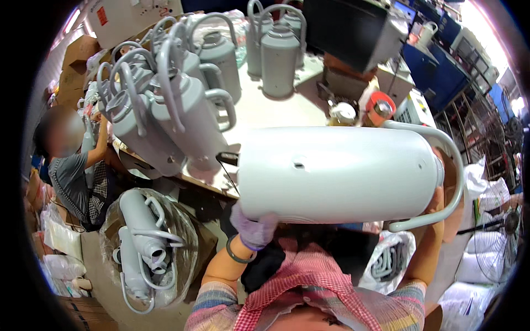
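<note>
Flask (337, 176) held sideways, near side of worktop (309, 107); gloved left hand (254, 229) grasps base end, right hand (436, 203) neck end, probably to balance its length. Other flasks (278, 63) stand on worktop.

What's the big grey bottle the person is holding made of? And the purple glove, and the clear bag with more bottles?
Big grey bottle: maybe satiny plastic, with its smooth, soft sheen; painted metal is possible.
Purple glove: probably cloth; it looks dull and soft.
Clear bag: likely thin, shiny plastic, being see-through and crinkly.
</note>
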Demonstrator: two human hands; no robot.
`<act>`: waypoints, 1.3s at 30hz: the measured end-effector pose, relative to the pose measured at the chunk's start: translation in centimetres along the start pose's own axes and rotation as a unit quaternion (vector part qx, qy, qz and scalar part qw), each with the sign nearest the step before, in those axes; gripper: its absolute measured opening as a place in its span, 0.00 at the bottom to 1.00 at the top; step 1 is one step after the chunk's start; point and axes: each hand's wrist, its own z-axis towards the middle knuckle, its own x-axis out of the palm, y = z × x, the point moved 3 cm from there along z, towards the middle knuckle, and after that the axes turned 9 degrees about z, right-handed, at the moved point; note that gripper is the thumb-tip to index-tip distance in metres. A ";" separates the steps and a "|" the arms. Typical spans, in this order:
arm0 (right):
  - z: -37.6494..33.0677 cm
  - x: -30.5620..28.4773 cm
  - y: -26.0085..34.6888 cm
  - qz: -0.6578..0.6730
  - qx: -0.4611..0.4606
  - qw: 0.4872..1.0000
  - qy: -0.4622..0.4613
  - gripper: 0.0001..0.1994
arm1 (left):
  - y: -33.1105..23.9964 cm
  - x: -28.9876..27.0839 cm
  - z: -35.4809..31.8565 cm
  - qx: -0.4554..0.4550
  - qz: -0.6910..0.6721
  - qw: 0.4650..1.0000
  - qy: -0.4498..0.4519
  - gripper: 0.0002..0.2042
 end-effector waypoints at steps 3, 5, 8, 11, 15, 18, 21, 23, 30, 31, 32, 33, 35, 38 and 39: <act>-7.0 -6.8 1.8 -0.027 0.019 0.991 -0.127 0.44 | -0.4 3.6 -1.1 0.188 0.013 0.935 0.299 0.22; -11.6 -10.7 2.4 -0.035 0.027 0.978 -0.202 0.44 | -0.7 6.3 -2.5 0.000 -0.113 0.935 0.337 0.18; -18.5 -15.3 3.0 -0.033 0.034 0.953 -0.300 0.43 | 3.6 9.2 -2.8 0.034 0.071 0.931 0.357 0.12; -23.3 -18.2 2.2 -0.018 0.041 0.931 -0.361 0.42 | 12.3 11.9 -3.8 0.076 0.354 0.842 0.400 0.14; -28.5 -20.5 1.8 -0.002 0.044 0.905 -0.423 0.41 | 15.3 16.5 -3.2 0.092 0.382 0.777 0.491 0.24; -31.3 -21.6 1.3 0.003 0.042 0.890 -0.454 0.40 | 14.5 16.6 -3.7 0.028 0.380 0.764 0.520 0.19; -32.1 -22.4 0.5 0.014 0.048 0.884 -0.465 0.39 | 14.5 15.5 -4.0 0.045 0.365 0.830 0.419 0.10; -32.2 -22.9 -0.2 0.018 0.052 0.881 -0.469 0.38 | 14.0 15.1 -4.0 0.076 0.336 0.869 0.355 0.10; -31.3 -24.4 -2.7 0.031 0.070 0.875 -0.478 0.36 | 13.7 14.0 -4.3 0.119 0.372 0.880 0.268 0.08; -31.1 -24.6 -3.1 0.034 0.073 0.874 -0.479 0.36 | 14.1 13.7 -4.5 0.115 0.391 0.875 0.263 0.08; -31.0 -24.7 -3.4 0.036 0.075 0.873 -0.481 0.36 | 14.5 13.5 -4.6 0.112 0.409 0.868 0.258 0.07; -30.9 -24.9 -3.8 0.038 0.078 0.872 -0.481 0.36 | 14.7 13.1 -4.5 0.134 0.407 0.869 0.246 0.07; -30.9 -25.1 -4.4 0.042 0.084 0.869 -0.487 0.35 | 13.5 12.7 -4.3 0.128 0.427 0.857 0.257 0.07; -30.7 -25.5 -5.1 0.046 0.086 0.865 -0.492 0.34 | 10.1 12.7 -4.2 0.060 0.335 0.896 0.286 0.06; -30.6 -25.5 -5.2 0.047 0.084 0.864 -0.494 0.34 | 8.3 13.0 -4.6 -0.035 0.220 0.929 0.296 0.06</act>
